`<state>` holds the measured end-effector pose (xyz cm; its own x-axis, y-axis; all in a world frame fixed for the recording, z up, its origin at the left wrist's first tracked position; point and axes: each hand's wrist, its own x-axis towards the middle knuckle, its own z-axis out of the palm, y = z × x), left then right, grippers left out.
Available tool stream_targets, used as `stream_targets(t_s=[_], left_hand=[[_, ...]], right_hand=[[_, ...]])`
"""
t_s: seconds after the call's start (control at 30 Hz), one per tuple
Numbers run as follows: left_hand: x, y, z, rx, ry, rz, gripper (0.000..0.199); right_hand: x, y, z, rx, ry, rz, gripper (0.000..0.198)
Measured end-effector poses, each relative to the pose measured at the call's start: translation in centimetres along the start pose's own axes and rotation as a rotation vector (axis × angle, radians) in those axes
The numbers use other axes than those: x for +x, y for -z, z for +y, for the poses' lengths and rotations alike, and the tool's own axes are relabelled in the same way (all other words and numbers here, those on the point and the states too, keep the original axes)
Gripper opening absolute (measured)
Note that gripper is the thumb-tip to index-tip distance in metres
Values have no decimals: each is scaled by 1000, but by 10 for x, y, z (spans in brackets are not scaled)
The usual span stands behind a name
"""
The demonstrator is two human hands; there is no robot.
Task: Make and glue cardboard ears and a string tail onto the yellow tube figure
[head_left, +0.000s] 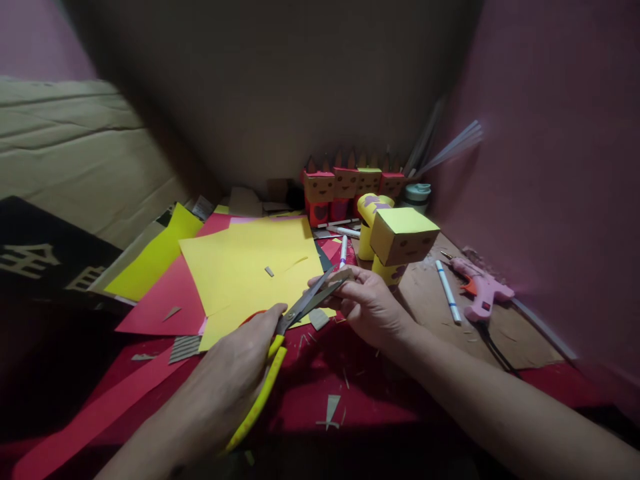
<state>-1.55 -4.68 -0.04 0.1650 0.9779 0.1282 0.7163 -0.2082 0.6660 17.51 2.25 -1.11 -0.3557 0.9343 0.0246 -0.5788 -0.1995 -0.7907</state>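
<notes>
My left hand point(245, 353) is wrapped round the yellow handles of a pair of scissors point(270, 373), whose blades point away to the right and stand slightly apart. Pinched in the fingers of my right hand point(373, 307) is a small piece of cardboard point(343, 275), right at the blade tips. How far the blades reach over the piece is hard to make out. Just behind my right hand stands a cardboard figure with a box head point(403, 240), a yellow-green top and a yellow body. Yellow paper sheets point(250, 267) lie beyond the scissors.
Several finished box-headed figures point(320, 190) line the back wall. At right, a pink glue gun point(483, 287) and a marker point(449, 293) rest on a cardboard sheet point(425, 320). Red paper point(165, 303) lies left. Cardboard scraps point(332, 408) litter the red tabletop point(300, 433). A lidded jar point(417, 193) stands behind.
</notes>
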Motion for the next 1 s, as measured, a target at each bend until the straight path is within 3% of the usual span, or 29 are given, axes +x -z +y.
stream_targets(t_s=[0.1,0.23,0.57,1.0], left_hand=[[-1,2,1,188,-5,-117,33],[-1,2,1,237,-16,-172,35],[2,7,15,193,89,-252,36],[3,6,14,218,97,-271,28]], right_hand=[[-1,1,1,-6,-27,-7,14],[-2,2,1,-7,-35,-19,12],[0,2,3,-6,-28,-27,14],[1,4,4,-9,-21,-57,13]])
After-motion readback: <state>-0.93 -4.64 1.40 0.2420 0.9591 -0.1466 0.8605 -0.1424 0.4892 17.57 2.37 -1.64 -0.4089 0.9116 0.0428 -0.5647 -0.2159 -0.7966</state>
